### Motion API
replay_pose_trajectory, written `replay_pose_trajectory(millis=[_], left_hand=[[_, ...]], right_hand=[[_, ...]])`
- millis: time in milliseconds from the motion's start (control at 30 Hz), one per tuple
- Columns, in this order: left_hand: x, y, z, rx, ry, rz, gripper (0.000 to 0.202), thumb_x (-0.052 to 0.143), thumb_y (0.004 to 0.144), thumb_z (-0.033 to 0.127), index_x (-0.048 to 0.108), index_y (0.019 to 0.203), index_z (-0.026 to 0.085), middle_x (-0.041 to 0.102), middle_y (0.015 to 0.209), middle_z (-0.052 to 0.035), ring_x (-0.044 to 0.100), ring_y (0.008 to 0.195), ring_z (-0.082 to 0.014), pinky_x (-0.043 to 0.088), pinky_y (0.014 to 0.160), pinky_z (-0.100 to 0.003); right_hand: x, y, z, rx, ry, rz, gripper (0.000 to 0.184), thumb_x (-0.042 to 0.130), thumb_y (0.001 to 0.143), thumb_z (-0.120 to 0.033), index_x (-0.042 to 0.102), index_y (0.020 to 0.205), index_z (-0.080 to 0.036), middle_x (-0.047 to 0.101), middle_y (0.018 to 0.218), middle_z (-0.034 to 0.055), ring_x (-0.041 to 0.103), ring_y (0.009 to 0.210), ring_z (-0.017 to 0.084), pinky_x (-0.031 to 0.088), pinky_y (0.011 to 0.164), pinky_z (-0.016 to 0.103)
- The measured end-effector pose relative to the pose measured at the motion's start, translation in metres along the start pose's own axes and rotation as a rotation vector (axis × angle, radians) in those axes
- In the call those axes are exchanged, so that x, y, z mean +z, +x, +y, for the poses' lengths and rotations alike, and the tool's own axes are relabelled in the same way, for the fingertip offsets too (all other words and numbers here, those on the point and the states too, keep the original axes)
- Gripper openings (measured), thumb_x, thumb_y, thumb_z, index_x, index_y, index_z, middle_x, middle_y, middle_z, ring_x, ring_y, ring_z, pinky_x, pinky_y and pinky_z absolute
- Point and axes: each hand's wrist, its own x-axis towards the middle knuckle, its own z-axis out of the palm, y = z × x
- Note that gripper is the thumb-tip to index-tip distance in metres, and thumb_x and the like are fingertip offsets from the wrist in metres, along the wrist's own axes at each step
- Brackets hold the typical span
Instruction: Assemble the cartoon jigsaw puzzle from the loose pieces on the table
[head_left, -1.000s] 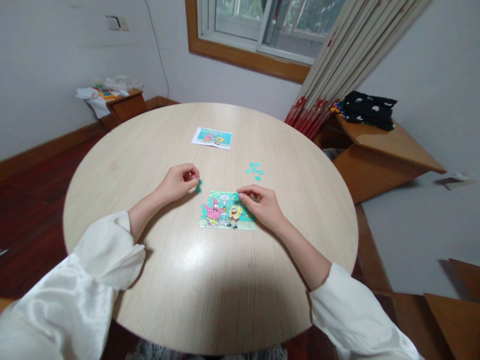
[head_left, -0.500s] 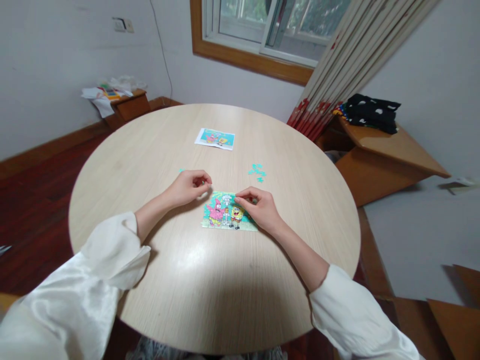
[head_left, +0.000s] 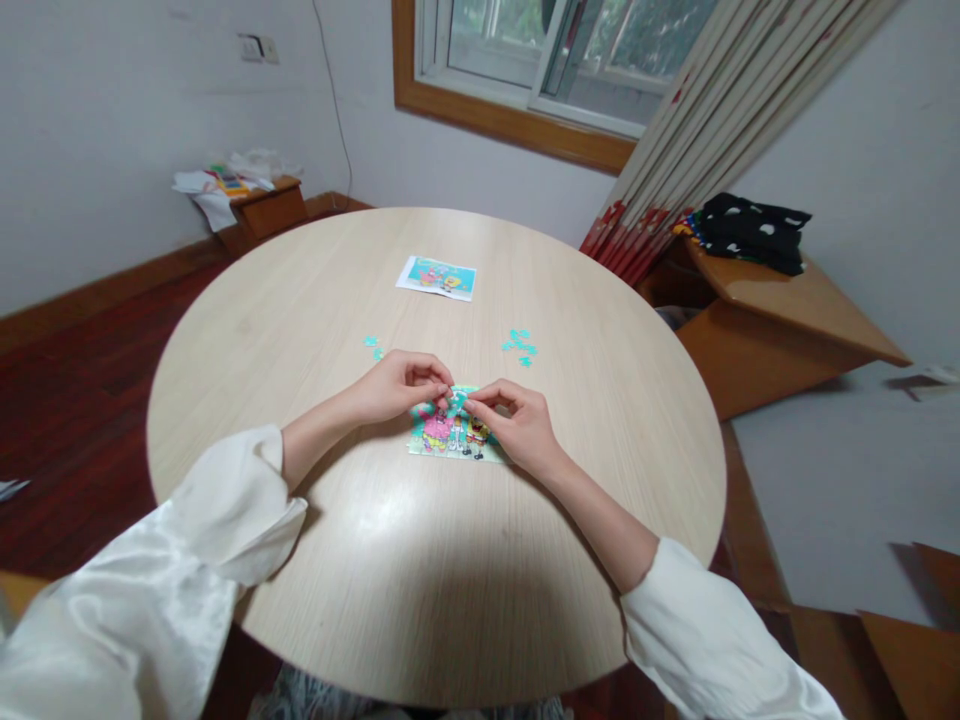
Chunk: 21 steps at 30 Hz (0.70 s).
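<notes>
A jigsaw puzzle with a pink starfish and a yellow sponge figure lies on the round table, partly covered by my hands. Over its upper part, a small teal puzzle piece shows between my fingertips. My right hand pinches the piece from the right. From the left, my left hand is closed with thumb and forefinger at the piece's other edge. Loose teal pieces lie beyond my right hand, and a few more pieces lie behind my left hand.
A folded picture sheet with the same figures lies farther back on the pale round table. Beyond the table are a small wooden stand with papers, a curtain, and a wooden cabinet with dark cloth on top.
My left hand has moved right and now meets my right hand above the puzzle. A teal piece shows between the fingertips. The view has shifted slightly.
</notes>
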Motion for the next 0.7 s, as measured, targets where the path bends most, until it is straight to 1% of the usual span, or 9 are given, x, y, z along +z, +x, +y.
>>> replay_pose_trajectory(millis=[133, 233, 300, 400, 467, 533, 600, 700], left_hand=[[0.002, -0.001, 0.002, -0.011, -0.007, -0.048, 0.016, 0.07, 0.073, 0.022, 0.064, 0.084, 0.012, 0.067, 0.074, -0.0037, 0.063, 0.07, -0.0133, 0.05, 0.068, -0.028], [0.007, -0.001, 0.002, -0.011, -0.005, -0.085, 0.016, 0.071, 0.071, 0.022, 0.064, 0.082, 0.013, 0.066, 0.072, -0.0025, 0.061, 0.067, -0.0119, 0.049, 0.065, -0.026], [0.006, -0.001, 0.002, -0.001, 0.027, -0.083, 0.015, 0.069, 0.072, 0.022, 0.065, 0.083, 0.013, 0.065, 0.07, -0.002, 0.06, 0.065, -0.0112, 0.048, 0.063, -0.025], [-0.003, -0.002, 0.004, 0.014, 0.097, -0.096, 0.018, 0.067, 0.072, 0.022, 0.068, 0.087, 0.013, 0.066, 0.07, -0.0028, 0.058, 0.063, -0.011, 0.046, 0.06, -0.023], [-0.013, -0.003, 0.007, 0.005, 0.141, -0.145, 0.018, 0.066, 0.072, 0.022, 0.07, 0.087, 0.013, 0.067, 0.071, -0.0031, 0.058, 0.063, -0.0111, 0.045, 0.058, -0.022], [-0.023, -0.005, 0.009, -0.027, 0.169, -0.203, 0.018, 0.067, 0.071, 0.023, 0.071, 0.086, 0.014, 0.067, 0.067, -0.0021, 0.058, 0.06, -0.0109, 0.044, 0.055, -0.021], [-0.029, -0.007, 0.01, -0.082, 0.154, -0.236, 0.017, 0.068, 0.069, 0.023, 0.07, 0.083, 0.014, 0.066, 0.063, -0.0015, 0.059, 0.057, -0.0109, 0.044, 0.053, -0.021], [-0.032, -0.008, 0.012, -0.152, 0.103, -0.261, 0.012, 0.071, 0.067, 0.023, 0.066, 0.074, 0.015, 0.066, 0.06, -0.0015, 0.061, 0.055, -0.0117, 0.047, 0.054, -0.022]], right_hand=[[0.0, 0.0, -0.001, -0.02, 0.006, -0.007, 0.014, 0.07, 0.075, -0.032, 0.07, 0.071, -0.019, 0.07, 0.072, 0.0034, 0.063, 0.067, 0.014, 0.05, 0.065, 0.028], [0.001, -0.001, -0.001, -0.012, 0.022, -0.037, 0.016, 0.07, 0.076, -0.034, 0.07, 0.072, -0.019, 0.071, 0.074, 0.0035, 0.064, 0.069, 0.014, 0.051, 0.067, 0.029], [0.001, -0.001, -0.001, -0.003, 0.023, -0.052, 0.017, 0.069, 0.076, -0.036, 0.071, 0.074, -0.019, 0.071, 0.076, 0.0038, 0.065, 0.07, 0.015, 0.052, 0.069, 0.029], [0.0, -0.001, 0.0, -0.001, 0.0, -0.053, 0.016, 0.068, 0.078, -0.036, 0.072, 0.078, -0.02, 0.073, 0.08, 0.0043, 0.066, 0.073, 0.015, 0.053, 0.07, 0.03], [-0.001, -0.001, 0.002, -0.015, -0.033, -0.057, 0.015, 0.067, 0.078, -0.033, 0.072, 0.079, -0.02, 0.073, 0.08, 0.0045, 0.066, 0.073, 0.015, 0.053, 0.071, 0.03], [-0.002, -0.001, 0.003, -0.033, -0.075, -0.065, 0.013, 0.066, 0.079, -0.031, 0.072, 0.079, -0.02, 0.073, 0.079, 0.0044, 0.066, 0.072, 0.015, 0.053, 0.07, 0.03], [-0.003, -0.001, 0.004, -0.045, -0.109, -0.068, 0.013, 0.065, 0.079, -0.031, 0.072, 0.079, -0.02, 0.073, 0.079, 0.0042, 0.065, 0.072, 0.015, 0.052, 0.07, 0.03], [-0.004, -0.001, 0.004, -0.048, -0.13, -0.076, 0.013, 0.064, 0.08, -0.031, 0.071, 0.079, -0.02, 0.072, 0.078, 0.0041, 0.065, 0.071, 0.015, 0.052, 0.07, 0.03]])
